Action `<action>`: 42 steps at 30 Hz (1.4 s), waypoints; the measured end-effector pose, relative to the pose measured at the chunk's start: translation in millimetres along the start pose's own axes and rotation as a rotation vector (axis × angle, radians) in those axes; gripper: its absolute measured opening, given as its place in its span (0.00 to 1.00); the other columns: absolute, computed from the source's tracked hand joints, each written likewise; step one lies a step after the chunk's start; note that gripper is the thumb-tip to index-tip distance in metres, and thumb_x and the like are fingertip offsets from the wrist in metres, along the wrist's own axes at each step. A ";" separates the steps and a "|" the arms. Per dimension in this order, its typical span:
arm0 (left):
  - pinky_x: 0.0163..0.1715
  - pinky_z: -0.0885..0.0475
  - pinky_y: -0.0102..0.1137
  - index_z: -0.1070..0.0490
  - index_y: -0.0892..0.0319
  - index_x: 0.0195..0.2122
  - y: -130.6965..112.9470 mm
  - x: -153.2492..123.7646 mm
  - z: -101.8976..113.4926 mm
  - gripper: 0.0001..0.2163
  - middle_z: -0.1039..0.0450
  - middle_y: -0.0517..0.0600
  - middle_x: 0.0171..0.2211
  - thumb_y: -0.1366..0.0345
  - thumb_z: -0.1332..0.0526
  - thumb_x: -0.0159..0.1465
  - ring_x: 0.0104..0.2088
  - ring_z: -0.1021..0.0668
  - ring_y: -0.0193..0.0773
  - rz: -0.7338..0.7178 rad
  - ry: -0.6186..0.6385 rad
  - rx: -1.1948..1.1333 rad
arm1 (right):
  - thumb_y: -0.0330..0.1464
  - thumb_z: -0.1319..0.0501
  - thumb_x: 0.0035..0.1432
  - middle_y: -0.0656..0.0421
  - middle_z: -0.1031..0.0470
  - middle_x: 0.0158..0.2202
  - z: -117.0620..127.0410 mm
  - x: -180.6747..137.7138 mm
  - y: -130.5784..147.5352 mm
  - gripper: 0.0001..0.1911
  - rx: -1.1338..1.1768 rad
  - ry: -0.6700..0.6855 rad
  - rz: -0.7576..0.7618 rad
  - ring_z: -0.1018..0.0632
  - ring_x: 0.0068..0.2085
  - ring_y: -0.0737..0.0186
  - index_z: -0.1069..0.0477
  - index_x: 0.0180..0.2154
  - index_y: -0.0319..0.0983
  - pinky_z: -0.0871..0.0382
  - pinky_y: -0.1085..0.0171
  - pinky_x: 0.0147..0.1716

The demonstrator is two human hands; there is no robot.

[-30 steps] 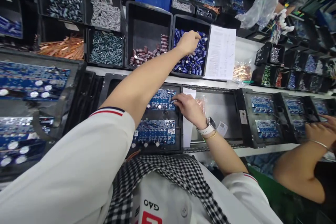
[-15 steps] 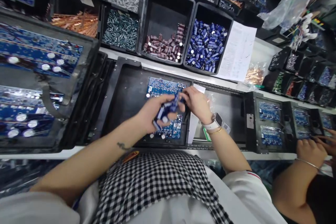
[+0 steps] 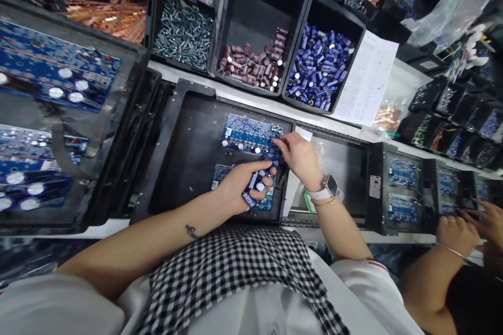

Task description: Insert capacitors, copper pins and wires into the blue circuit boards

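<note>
My left hand [image 3: 245,186] is curled, palm up, around several blue cylindrical capacitors [image 3: 260,186], above the lower circuit board [image 3: 220,171]. That board is largely hidden under the hand. Just beyond lies the upper circuit board [image 3: 251,133], blue, with several silver-topped capacitors in a row along its near edge. My right hand [image 3: 296,154] pinches at this board's right end; a small blue capacitor seems to be between the fingertips, mostly covered by them. Both boards lie in a black tray [image 3: 181,157].
Behind the tray stand bins of blue capacitors [image 3: 320,65], brown capacitors [image 3: 255,65] and green parts [image 3: 184,34]. Stacked trays with populated boards [image 3: 55,68] are at left. Trays with boards [image 3: 404,209] and a co-worker's hands [image 3: 458,235] are at right.
My right hand has moved from the capacitors in my left hand to the upper board's right end. My left hand has lowered toward me, uncovering more of the upper board. The view has shifted slightly.
</note>
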State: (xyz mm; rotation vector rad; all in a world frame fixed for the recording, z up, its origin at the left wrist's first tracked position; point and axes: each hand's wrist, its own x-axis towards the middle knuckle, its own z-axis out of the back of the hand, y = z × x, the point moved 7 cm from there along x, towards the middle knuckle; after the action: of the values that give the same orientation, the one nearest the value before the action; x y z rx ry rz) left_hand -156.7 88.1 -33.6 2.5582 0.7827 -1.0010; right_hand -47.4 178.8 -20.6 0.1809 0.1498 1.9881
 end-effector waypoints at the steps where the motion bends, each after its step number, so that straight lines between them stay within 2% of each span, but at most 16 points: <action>1: 0.06 0.47 0.15 0.33 0.64 0.34 0.8 1.4 0.4 0.06 0.34 0.47 0.27 0.70 0.44 0.68 0.17 0.34 0.23 0.006 0.004 -0.004 | 0.45 0.50 0.70 0.54 0.23 0.35 0.1 -0.1 0.0 0.22 -0.003 0.000 -0.002 0.22 0.34 0.60 0.26 0.38 0.37 0.35 0.63 0.30; 6: 0.06 0.46 0.16 0.35 0.63 0.32 6.3 8.1 1.7 0.13 0.34 0.48 0.27 0.60 0.46 0.71 0.17 0.32 0.26 0.050 0.006 0.002 | 0.45 0.51 0.71 0.54 0.23 0.36 -0.5 -0.7 3.4 0.22 -0.091 0.016 0.027 0.24 0.30 0.62 0.26 0.39 0.37 0.41 0.63 0.25; 9: 0.06 0.47 0.16 0.36 0.63 0.31 7.2 10.1 3.8 0.15 0.35 0.48 0.25 0.58 0.49 0.72 0.17 0.32 0.26 0.072 -0.035 0.020 | 0.44 0.51 0.71 0.55 0.23 0.38 -3.8 -0.6 8.0 0.21 -0.147 0.050 0.100 0.26 0.26 0.63 0.26 0.41 0.38 0.44 0.63 0.22; 11: 0.06 0.47 0.16 0.37 0.62 0.30 6.6 10.8 4.8 0.16 0.36 0.48 0.25 0.58 0.49 0.72 0.16 0.32 0.26 0.074 -0.045 0.023 | 0.43 0.49 0.70 0.56 0.23 0.38 -2.8 -1.8 11.0 0.19 -0.132 0.065 0.139 0.26 0.27 0.63 0.25 0.43 0.39 0.42 0.62 0.24; 13: 0.07 0.47 0.16 0.37 0.62 0.30 5.1 11.2 7.0 0.16 0.35 0.48 0.25 0.57 0.49 0.72 0.16 0.32 0.27 0.054 -0.060 0.032 | 0.42 0.47 0.69 0.55 0.22 0.40 8.4 -5.3 13.2 0.18 -0.037 0.017 0.126 0.24 0.34 0.60 0.25 0.46 0.39 0.35 0.61 0.30; 15: 0.07 0.48 0.16 0.36 0.62 0.30 3.4 11.6 9.7 0.16 0.35 0.48 0.25 0.57 0.48 0.72 0.17 0.32 0.27 0.013 -0.074 0.069 | 0.41 0.44 0.68 0.55 0.21 0.43 24.1 -12.5 16.6 0.17 0.136 -0.019 0.093 0.23 0.43 0.57 0.26 0.51 0.40 0.31 0.59 0.42; 18: 0.07 0.48 0.17 0.33 0.63 0.32 3.1 12.2 11.0 0.14 0.35 0.48 0.26 0.57 0.46 0.71 0.17 0.31 0.28 -0.046 -0.057 0.148 | 0.38 0.40 0.66 0.59 0.20 0.43 37.7 -25.6 25.9 0.15 0.324 0.027 0.081 0.25 0.49 0.57 0.27 0.52 0.45 0.36 0.55 0.53; 21: 0.08 0.49 0.17 0.29 0.62 0.37 6.2 12.0 13.8 0.11 0.33 0.48 0.27 0.60 0.44 0.70 0.18 0.29 0.28 -0.054 -0.074 0.207 | 0.35 0.40 0.66 0.59 0.19 0.40 35.5 -32.0 23.4 0.09 0.209 0.002 0.026 0.26 0.50 0.55 0.24 0.46 0.45 0.44 0.50 0.56; 23: 0.08 0.50 0.18 0.27 0.62 0.41 8.0 11.3 15.8 0.09 0.32 0.48 0.28 0.62 0.42 0.68 0.18 0.29 0.28 -0.040 -0.097 0.236 | 0.32 0.41 0.66 0.59 0.19 0.39 25.6 -31.8 17.5 0.09 0.112 -0.013 0.000 0.26 0.50 0.54 0.24 0.45 0.44 0.47 0.50 0.55; 26: 0.08 0.51 0.18 0.25 0.60 0.45 8.6 10.8 15.9 0.10 0.30 0.49 0.29 0.64 0.42 0.66 0.17 0.29 0.29 -0.023 -0.092 0.245 | 0.30 0.41 0.66 0.60 0.19 0.38 11.4 -29.2 12.8 0.09 0.068 -0.003 0.018 0.27 0.49 0.55 0.24 0.45 0.44 0.49 0.51 0.55; 30: 0.08 0.50 0.17 0.27 0.59 0.48 6.4 11.5 14.7 0.12 0.28 0.51 0.30 0.69 0.46 0.67 0.18 0.28 0.29 -0.045 -0.070 0.243 | 0.29 0.42 0.66 0.61 0.19 0.38 10.2 -27.8 15.9 0.09 0.049 -0.004 0.057 0.27 0.50 0.57 0.25 0.45 0.44 0.51 0.51 0.56; 32: 0.08 0.50 0.17 0.29 0.59 0.47 5.6 11.2 14.7 0.10 0.27 0.51 0.31 0.69 0.46 0.67 0.18 0.28 0.29 -0.072 -0.070 0.252 | 0.30 0.42 0.66 0.61 0.19 0.38 12.5 -28.1 18.6 0.09 0.032 -0.010 0.068 0.27 0.50 0.57 0.25 0.45 0.44 0.51 0.51 0.57; 35: 0.08 0.49 0.17 0.32 0.60 0.39 4.6 8.9 13.7 0.03 0.29 0.49 0.29 0.66 0.42 0.68 0.18 0.29 0.29 -0.128 -0.058 0.257 | 0.28 0.44 0.67 0.60 0.19 0.40 13.8 -29.2 24.3 0.11 -0.028 -0.018 0.131 0.28 0.51 0.56 0.25 0.46 0.43 0.52 0.49 0.58; 37: 0.08 0.48 0.16 0.35 0.60 0.35 3.3 6.7 14.8 0.05 0.33 0.47 0.27 0.65 0.41 0.68 0.18 0.29 0.28 -0.160 -0.073 0.249 | 0.26 0.46 0.67 0.59 0.19 0.43 12.8 -30.3 29.0 0.13 -0.064 -0.014 0.210 0.28 0.53 0.56 0.26 0.48 0.42 0.53 0.49 0.60; 39: 0.08 0.48 0.16 0.35 0.60 0.37 1.9 4.8 16.9 0.04 0.35 0.45 0.26 0.66 0.42 0.68 0.18 0.29 0.28 -0.175 -0.101 0.231 | 0.25 0.46 0.66 0.59 0.19 0.43 12.5 -30.5 29.8 0.14 -0.067 -0.017 0.242 0.28 0.53 0.56 0.27 0.48 0.42 0.53 0.48 0.61; 42: 0.08 0.48 0.16 0.33 0.60 0.40 1.4 4.6 18.5 0.03 0.37 0.45 0.26 0.66 0.43 0.69 0.18 0.30 0.28 -0.158 -0.110 0.209 | 0.27 0.45 0.67 0.60 0.19 0.40 13.1 -28.0 23.6 0.12 -0.036 -0.017 0.178 0.27 0.51 0.56 0.26 0.47 0.44 0.52 0.48 0.60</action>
State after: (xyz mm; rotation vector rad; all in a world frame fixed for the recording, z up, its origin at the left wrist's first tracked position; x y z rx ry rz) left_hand -163.1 80.6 -50.1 2.6169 0.9045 -1.3247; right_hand -54.6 143.9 -5.0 0.1936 0.0899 2.1645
